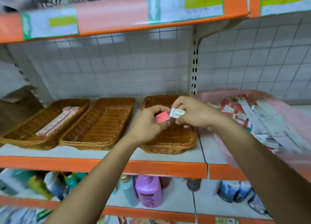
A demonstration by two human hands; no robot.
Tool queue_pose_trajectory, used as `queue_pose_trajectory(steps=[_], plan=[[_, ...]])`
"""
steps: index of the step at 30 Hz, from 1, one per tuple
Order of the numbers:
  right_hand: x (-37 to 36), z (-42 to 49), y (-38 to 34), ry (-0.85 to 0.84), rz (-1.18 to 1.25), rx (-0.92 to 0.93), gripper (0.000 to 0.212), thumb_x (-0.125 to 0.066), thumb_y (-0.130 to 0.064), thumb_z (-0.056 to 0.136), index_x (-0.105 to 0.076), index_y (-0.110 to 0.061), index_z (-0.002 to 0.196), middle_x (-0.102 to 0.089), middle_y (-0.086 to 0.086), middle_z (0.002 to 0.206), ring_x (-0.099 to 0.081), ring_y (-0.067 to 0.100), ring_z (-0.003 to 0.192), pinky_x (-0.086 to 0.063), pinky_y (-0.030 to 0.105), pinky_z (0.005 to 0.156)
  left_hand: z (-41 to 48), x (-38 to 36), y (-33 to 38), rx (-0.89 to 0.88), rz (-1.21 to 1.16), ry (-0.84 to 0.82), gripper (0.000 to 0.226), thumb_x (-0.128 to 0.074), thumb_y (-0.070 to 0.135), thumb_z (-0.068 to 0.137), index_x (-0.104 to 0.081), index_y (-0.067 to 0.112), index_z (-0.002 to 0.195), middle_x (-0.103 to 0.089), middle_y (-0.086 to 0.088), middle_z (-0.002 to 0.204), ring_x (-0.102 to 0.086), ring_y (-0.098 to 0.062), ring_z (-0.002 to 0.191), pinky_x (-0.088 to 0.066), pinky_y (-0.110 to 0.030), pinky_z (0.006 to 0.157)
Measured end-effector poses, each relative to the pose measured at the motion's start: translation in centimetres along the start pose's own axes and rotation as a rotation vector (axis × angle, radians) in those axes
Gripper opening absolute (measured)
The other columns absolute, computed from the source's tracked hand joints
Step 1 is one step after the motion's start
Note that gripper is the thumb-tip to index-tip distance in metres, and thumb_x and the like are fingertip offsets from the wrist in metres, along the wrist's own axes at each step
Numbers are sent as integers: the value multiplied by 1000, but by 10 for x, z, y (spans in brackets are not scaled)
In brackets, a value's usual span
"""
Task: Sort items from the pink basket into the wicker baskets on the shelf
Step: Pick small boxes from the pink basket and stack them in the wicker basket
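Three wicker baskets stand in a row on the white shelf. The left basket (25, 133) holds a few long pink-and-white packs (58, 119). The middle basket (101, 122) looks empty. Above the right basket (175, 139) both my hands meet. My left hand (149, 122) pinches a small pink box (161, 117). My right hand (191, 112) pinches a small white box (176, 113) marked 2B. The pink basket (286, 111) sits at the right, filled with several red and white packs (249, 116).
An orange-edged shelf (117, 16) with paper labels hangs overhead. The orange front edge (168, 169) of this shelf runs below my forearms. Bottles, including a purple one (149, 191), stand on the shelf beneath. A slotted upright (194, 64) rises behind the right basket.
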State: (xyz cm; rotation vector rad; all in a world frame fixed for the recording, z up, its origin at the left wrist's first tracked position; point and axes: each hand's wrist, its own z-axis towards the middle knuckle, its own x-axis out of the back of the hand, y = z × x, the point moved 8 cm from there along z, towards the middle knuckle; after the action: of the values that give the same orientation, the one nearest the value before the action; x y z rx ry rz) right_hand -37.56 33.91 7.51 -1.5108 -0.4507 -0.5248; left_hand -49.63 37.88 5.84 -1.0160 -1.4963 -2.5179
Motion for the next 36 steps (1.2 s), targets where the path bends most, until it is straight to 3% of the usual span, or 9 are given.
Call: queue_pose_trajectory(steps=[4, 8, 11, 13, 16, 20, 24, 31, 36], plan=[[-54, 6, -42, -19, -8, 59, 34, -68, 5, 77, -63, -24, 93, -64, 4, 96, -64, 18, 74, -58, 33, 68, -41, 61, -24, 40, 78, 63, 34, -75, 13, 78, -68, 23, 110, -69, 6, 103, -62, -9, 92, -50, -31, 88], [-112, 11, -80, -26, 6, 101, 35, -70, 3, 75, -70, -24, 98, -67, 0, 80, -61, 15, 61, -55, 33, 66, -83, 118, -50, 75, 148, 134, 42, -71, 30, 72, -66, 24, 114, -69, 7, 100, -58, 1, 76, -50, -24, 76], [-156, 14, -99, -63, 43, 99, 35, -68, 3, 78, -67, -18, 106, -66, -2, 82, -60, 14, 58, -51, 25, 57, -112, 154, -70, 123, 194, 161, 43, -76, 25, 76, -62, 27, 116, -67, 6, 98, -56, 3, 73, -48, -19, 73], [-181, 16, -109, -90, 61, 90, 33, -68, 3, 79, -65, -18, 104, -67, 0, 89, -61, 13, 59, -53, 28, 58, -128, 175, -80, 141, 260, 169, 40, -76, 21, 77, -63, 25, 114, -65, 9, 93, -53, 9, 68, -39, -6, 66], [-210, 20, -125, -124, 36, 109, 28, -68, 1, 79, -64, -24, 89, -70, 6, 88, -64, 16, 63, -57, 38, 67, -145, 200, -91, 152, 325, 186, 35, -77, 18, 77, -65, 23, 110, -62, 13, 90, -52, 10, 66, -33, -2, 62], [-233, 28, -144, -139, -77, 144, 26, -68, -5, 80, -66, -30, 87, -70, 3, 76, -62, 12, 61, -48, 28, 56, -155, 224, -107, 190, 370, 196, 34, -76, 19, 78, -64, 24, 110, -63, 13, 90, -55, 3, 72, -40, -8, 66], [-249, 46, -161, -140, -147, 172, 24, -68, -8, 81, -69, -26, 96, -70, 1, 74, -64, 14, 68, -51, 33, 66, -150, 245, -122, 224, 379, 210, 38, -75, 19, 79, -62, 23, 115, -65, 9, 100, -60, -8, 89, -46, -20, 76], [-271, 110, -189, -118, -249, 235, 28, -70, -7, 77, -70, -23, 100, -69, 3, 99, -64, 19, 89, -47, 28, 76, -115, 290, -156, 242, 469, 207, 33, -73, 21, 80, -63, 24, 111, -63, 5, 96, -55, -10, 83, -35, -15, 62], [-287, 160, -205, -113, -331, 262, 32, -71, -12, 78, -68, -22, 108, -62, 3, 115, -56, 21, 105, -36, 22, 76, -84, 319, -181, 243, 569, 203, 36, -73, 24, 81, -62, 23, 116, -66, 0, 110, -60, -18, 96, -43, -25, 76]])
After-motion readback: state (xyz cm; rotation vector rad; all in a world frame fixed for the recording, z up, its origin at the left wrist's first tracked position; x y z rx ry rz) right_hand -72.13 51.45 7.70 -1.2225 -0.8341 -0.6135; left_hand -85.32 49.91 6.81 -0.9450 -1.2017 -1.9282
